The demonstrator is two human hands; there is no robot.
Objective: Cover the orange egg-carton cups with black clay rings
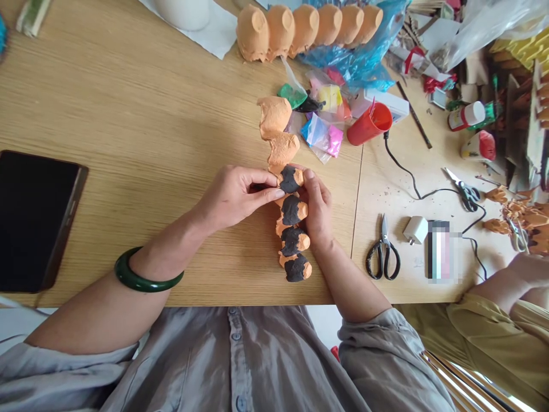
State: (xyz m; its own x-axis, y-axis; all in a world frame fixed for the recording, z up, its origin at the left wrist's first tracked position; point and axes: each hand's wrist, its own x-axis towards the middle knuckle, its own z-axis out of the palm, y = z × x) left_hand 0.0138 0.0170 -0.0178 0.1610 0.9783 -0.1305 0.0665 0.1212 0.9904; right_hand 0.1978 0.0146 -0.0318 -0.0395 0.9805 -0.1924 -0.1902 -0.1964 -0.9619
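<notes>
An orange strip of bumpy cups (284,147) runs lengthwise away from my body, held between both hands. Black patches (291,210) cover several of its nearer cups, while the two farthest ones are plain orange. From the left, my left hand (231,194) pinches the strip's edge beside the farthest black patch, thumb and fingertips against it. My right hand (318,209) holds the strip from the right, its thumb on the orange tip of that same cup. The fingers of my right hand are partly hidden behind the strip.
Behind are another orange strip (304,28), a blue plastic bag (364,63) and small colored packets (321,134). Right of my hands lie a red cup (369,123), scissors (383,252), a white adapter (416,230) and a cable. A tablet (36,220) is at left; a co-worker's arm (506,280) is at right.
</notes>
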